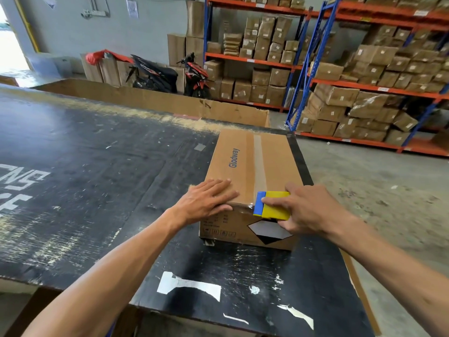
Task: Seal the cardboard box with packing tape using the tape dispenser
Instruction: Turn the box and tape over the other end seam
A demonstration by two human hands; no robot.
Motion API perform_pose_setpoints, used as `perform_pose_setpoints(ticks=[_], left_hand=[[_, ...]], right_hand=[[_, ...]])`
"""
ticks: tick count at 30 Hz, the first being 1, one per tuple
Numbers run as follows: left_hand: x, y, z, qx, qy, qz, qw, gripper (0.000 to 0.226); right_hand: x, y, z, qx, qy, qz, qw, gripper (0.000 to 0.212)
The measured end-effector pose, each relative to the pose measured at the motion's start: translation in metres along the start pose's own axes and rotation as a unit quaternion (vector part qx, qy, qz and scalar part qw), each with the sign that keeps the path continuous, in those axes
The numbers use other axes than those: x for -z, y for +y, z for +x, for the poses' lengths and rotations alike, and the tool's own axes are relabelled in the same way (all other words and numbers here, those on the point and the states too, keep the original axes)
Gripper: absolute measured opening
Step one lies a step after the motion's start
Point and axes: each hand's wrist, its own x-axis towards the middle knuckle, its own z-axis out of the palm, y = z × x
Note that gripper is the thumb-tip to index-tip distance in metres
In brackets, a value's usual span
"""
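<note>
Head view: your right hand (308, 210) has its grip closed around the yellow-and-blue tape dispenser (272, 205) at the near top edge of the cardboard box (243, 166) on the tabletop (97, 166). The tape roll is hidden under your fingers. Left of the grip, your left hand (206, 200) lies flat on the box lid, fingers straight. A tape strip (259, 164) runs away from the grip.

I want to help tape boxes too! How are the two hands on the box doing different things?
The left hand lies flat with straight fingers on the cardboard box top, holding nothing. The right hand grips the yellow and blue tape dispenser at the box's near edge, where the tape strip ends. The left hand sits left of the strip; the right hand is at its end. Both touch the same box.
</note>
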Motion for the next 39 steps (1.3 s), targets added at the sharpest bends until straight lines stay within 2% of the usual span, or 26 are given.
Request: perform_pose_setpoints(ticks=[3, 8, 13, 16, 19, 24, 31, 39], left_hand=[[-0.001, 0.001, 0.000, -0.010, 0.015, 0.008, 1.000, 0.059], [0.007, 0.003, 0.001, -0.001, -0.007, 0.013, 1.000, 0.069], [0.026, 0.008, 0.022, -0.074, -0.066, 0.096, 0.990, 0.083], [0.018, 0.015, 0.040, -0.103, -0.097, 0.064, 0.988, 0.080], [0.008, 0.017, 0.046, -0.091, -0.151, 0.017, 0.984, 0.077], [0.008, 0.015, 0.045, -0.094, -0.149, 0.012, 0.984, 0.073], [0.016, 0.016, 0.044, -0.073, -0.155, -0.020, 0.985, 0.082], [0.015, 0.017, 0.045, -0.077, -0.148, -0.014, 0.986, 0.073]], right_hand=[[-0.001, 0.002, -0.001, 0.001, 0.001, 0.005, 1.000, 0.062], [-0.002, 0.004, -0.003, 0.001, 0.003, 0.010, 1.000, 0.062], [-0.004, 0.005, -0.001, 0.001, 0.003, 0.019, 1.000, 0.061], [-0.002, 0.006, -0.001, 0.001, 0.000, 0.023, 1.000, 0.061], [-0.003, 0.005, -0.002, 0.000, -0.007, 0.022, 1.000, 0.062], [-0.004, 0.005, -0.002, 0.006, -0.004, 0.016, 1.000, 0.062], [-0.010, 0.019, -0.013, 0.028, 0.035, 0.049, 0.998, 0.062], [-0.026, 0.037, -0.019, 0.062, 0.028, -0.013, 0.998, 0.063]])
